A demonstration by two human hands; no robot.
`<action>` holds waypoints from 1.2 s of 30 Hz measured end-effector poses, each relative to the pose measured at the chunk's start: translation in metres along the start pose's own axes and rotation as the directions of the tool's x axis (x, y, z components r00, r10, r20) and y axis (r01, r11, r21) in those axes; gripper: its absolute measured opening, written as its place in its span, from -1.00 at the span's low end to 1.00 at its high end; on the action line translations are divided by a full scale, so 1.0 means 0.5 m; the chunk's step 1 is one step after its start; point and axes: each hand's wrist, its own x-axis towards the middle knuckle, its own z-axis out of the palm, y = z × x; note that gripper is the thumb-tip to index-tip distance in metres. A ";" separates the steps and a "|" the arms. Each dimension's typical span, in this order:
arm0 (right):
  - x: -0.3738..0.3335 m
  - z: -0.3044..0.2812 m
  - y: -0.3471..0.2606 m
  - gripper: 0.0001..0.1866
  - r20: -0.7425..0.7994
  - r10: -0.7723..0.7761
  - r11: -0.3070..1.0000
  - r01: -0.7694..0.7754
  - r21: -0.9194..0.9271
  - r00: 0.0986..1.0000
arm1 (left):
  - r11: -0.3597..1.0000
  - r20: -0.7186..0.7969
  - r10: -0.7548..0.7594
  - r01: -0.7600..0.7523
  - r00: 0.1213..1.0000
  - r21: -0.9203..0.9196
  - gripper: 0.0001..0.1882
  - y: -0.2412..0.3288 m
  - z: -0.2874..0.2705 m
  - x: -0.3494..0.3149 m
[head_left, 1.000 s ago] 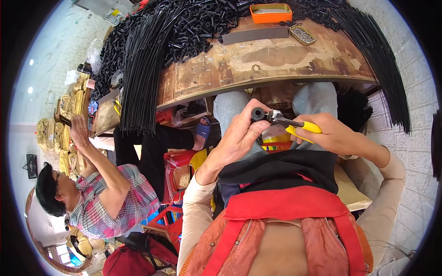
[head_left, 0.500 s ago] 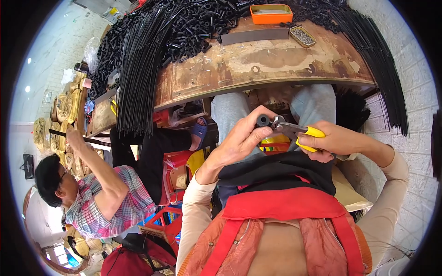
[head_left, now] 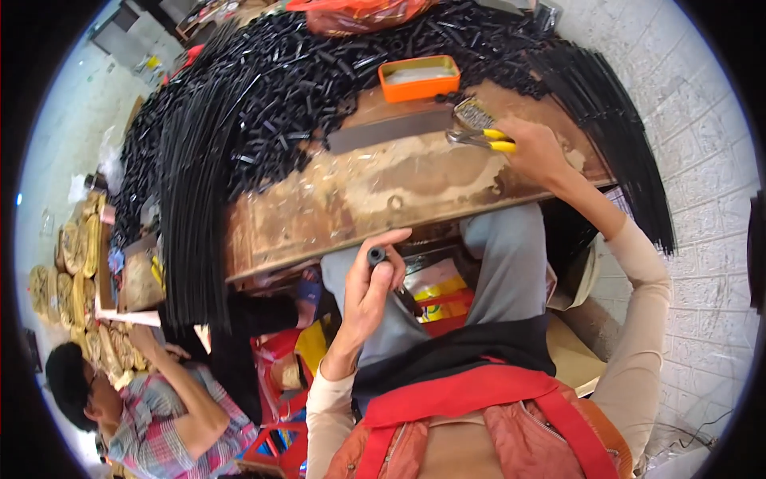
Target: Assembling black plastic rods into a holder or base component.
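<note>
Over my lap, my left hand (head_left: 363, 303) is closed around a black hollow tube (head_left: 376, 255), its round open end facing up. Its index finger stretches toward the table edge. My right hand (head_left: 536, 156) reaches over the wooden table (head_left: 319, 211) and grips a pair of pliers by its yellow handles (head_left: 499, 140). The jaws point left, above the tabletop and beside a small tin (head_left: 469, 100) of small metal pieces (head_left: 476, 116). Whether the jaws hold anything is too small to tell.
An orange tin (head_left: 419, 93) and a flat grey strip (head_left: 391, 131) are on the table. Black tubular parts (head_left: 271, 116) are heaped behind. Bundles of thin black rods hang over the left (head_left: 195, 215) and right (head_left: 614, 120) edges. Another person (head_left: 159, 415) sits at left.
My right hand has carried the pliers away from the tube, up and forward to the small tin. My left hand keeps the tube over my lap. The view has shifted, showing more tabletop.
</note>
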 end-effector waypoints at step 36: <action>0.101 0.032 0.029 -0.80 0.213 0.070 0.901 0.030 -0.433 0.975 | 0.994 0.030 -0.004 0.000 1.000 0.114 -0.65 0.051 0.072 -0.080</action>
